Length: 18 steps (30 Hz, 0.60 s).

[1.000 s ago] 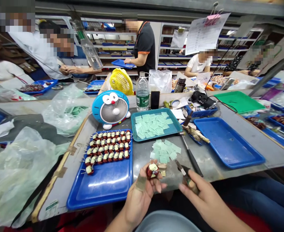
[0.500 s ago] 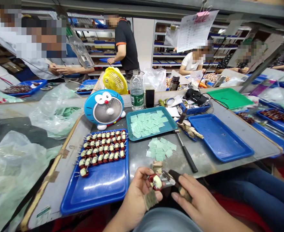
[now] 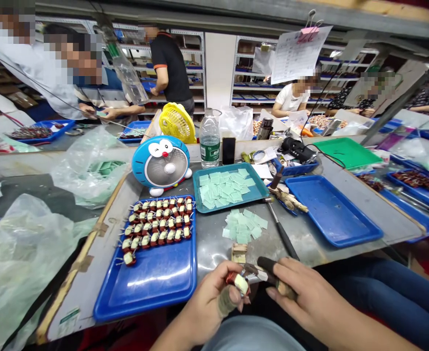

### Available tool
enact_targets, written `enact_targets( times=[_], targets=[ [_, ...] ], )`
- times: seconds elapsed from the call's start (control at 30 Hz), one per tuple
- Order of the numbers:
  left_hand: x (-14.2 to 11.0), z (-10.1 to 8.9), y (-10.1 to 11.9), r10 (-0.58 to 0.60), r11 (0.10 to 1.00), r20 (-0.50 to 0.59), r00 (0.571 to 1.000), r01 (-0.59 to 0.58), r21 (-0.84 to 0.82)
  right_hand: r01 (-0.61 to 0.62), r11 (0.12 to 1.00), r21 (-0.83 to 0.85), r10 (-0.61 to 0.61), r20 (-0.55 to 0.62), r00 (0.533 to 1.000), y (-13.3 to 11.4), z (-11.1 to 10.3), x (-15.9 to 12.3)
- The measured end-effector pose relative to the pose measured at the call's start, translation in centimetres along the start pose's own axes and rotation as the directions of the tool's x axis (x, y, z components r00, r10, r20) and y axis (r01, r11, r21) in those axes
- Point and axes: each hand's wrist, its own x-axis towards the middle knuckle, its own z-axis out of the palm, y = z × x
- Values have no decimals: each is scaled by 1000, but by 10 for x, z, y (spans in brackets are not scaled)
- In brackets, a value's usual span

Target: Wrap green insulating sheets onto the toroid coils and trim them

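My left hand (image 3: 214,297) has a copper-wound coil (image 3: 239,284) pinched between the tape-wrapped thumb (image 3: 227,301) and fingers, which are clamped on it. Right hand (image 3: 309,292) has its fingers curled together around a dark-handled blade (image 3: 269,269), with the metal end right by the coil, though I can't tell if they touch. Just past the fingertips there's a little tan stack (image 3: 238,253), then loose green paper squares (image 3: 242,226). Left of the fingers, a blue tray (image 3: 144,292) holds rows of finished coils (image 3: 156,226). Farther out past the fingers is a teal tray (image 3: 221,166) of more squares.
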Motion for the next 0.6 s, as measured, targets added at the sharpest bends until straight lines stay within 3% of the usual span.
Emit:
enact_targets(
  times=[0.13, 0.37, 0.6],
  targets=[
    [-1, -3, -2, 14, 999, -3, 1000, -13, 43, 22, 999, -47, -20, 32, 999, -1, -10, 2],
    [-4, -7, -6, 34, 999, 30, 999, -33, -19, 55, 988, -147, -48, 49, 998, -2, -14, 10],
    [-8, -9, 14, 130, 913, 2, 991, -121, 389, 118, 974, -195, -103, 85, 991, -1, -30, 16]
  ],
)
